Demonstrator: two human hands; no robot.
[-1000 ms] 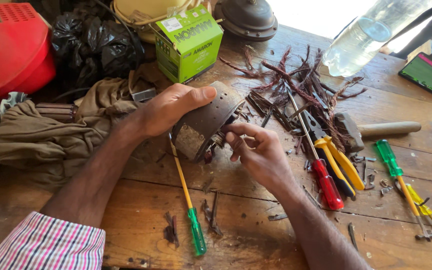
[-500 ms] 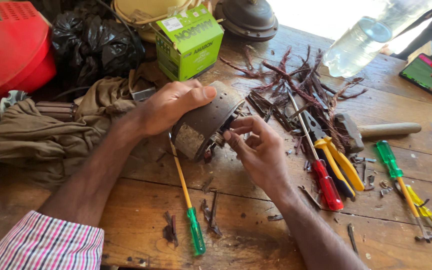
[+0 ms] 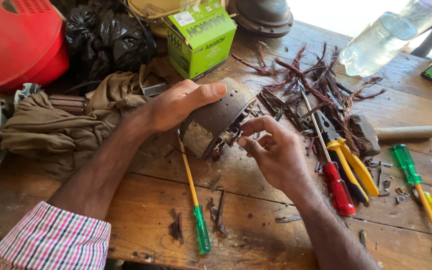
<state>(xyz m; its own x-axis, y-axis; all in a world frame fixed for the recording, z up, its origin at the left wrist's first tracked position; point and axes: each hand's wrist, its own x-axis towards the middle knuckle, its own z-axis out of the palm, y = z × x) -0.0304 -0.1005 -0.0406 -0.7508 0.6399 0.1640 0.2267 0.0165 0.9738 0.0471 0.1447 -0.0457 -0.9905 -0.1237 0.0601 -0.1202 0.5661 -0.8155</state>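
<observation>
My left hand (image 3: 181,102) clamps the motor stator (image 3: 216,120); right hand (image 3: 271,150) pinches winding remnants at its 4 o'clock end. Stripped copper wire (image 3: 316,80) piled at 1 o'clock; some remains inside.

**What we cannot make out**

Our left hand (image 3: 181,102) covers the top of the rusty grey metal cylinder (image 3: 216,120); its open end is too cluttered to read. The clear plastic bottle (image 3: 391,35) and red plastic housing (image 3: 16,40) run off frame.
</observation>
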